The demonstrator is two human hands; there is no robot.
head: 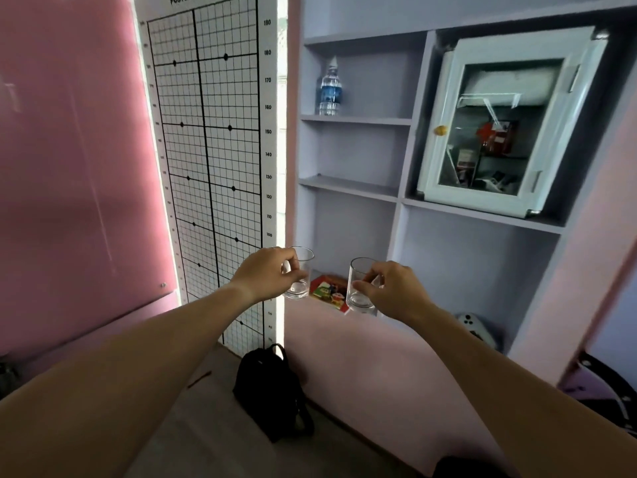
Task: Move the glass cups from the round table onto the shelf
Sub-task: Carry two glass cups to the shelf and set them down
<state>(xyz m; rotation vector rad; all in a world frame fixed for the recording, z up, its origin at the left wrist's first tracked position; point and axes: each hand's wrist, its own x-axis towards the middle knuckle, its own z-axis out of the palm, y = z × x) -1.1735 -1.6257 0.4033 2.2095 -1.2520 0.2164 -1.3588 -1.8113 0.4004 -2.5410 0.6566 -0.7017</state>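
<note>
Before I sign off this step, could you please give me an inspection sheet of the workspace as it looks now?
Surface: lilac shelf unit ahead; round table not in view.
Job's things: two clear glass cups, the left cup and the right cup, held upright in front of the lowest compartment.
Clutter: water bottle on an upper shelf; colourful box on the lowest shelf; white device lower right.
Grips: left hand and right hand each pinch one cup.
Cables: nothing seen.
Surroundings: posture grid chart, glass-door cabinet, black backpack on the floor.
</note>
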